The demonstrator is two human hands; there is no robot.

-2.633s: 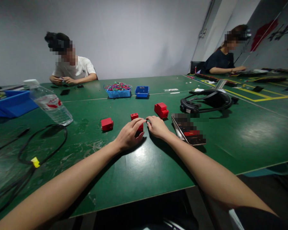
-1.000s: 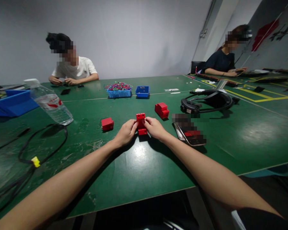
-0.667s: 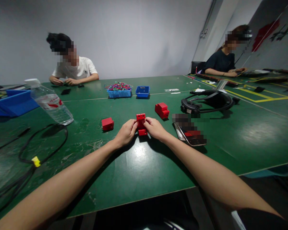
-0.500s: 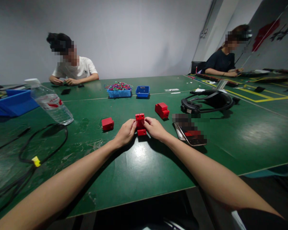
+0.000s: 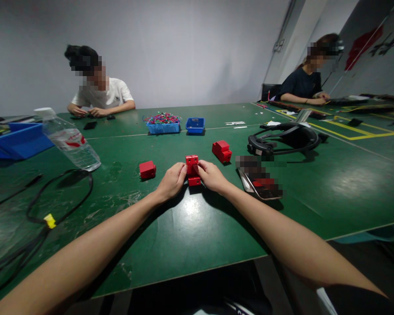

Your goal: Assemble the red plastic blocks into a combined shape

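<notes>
Between my two hands is a red block with small holes [image 5: 192, 160], its narrower middle partly covered by my thumbs. My left hand [image 5: 172, 180] grips it from the left side, fingers closed. From the right, my right hand [image 5: 211, 174] is closed on the same block. To the left lies a smaller red block [image 5: 147, 169] on the green table. Beyond my right hand sits a stepped red block [image 5: 222, 151]. Both of these lie apart from my hands.
A phone [image 5: 261, 181] and a black headset [image 5: 284, 139] lie right. Left are a water bottle [image 5: 70, 142], a black cable [image 5: 36, 218] and a large blue bin [image 5: 22, 142]. Further back stand a tray of coloured wires [image 5: 163, 127] and a small blue tray [image 5: 195, 130]. Two people sit opposite.
Both hands keep the same hold on the red block, which has barely shifted. The other red blocks have not moved.
</notes>
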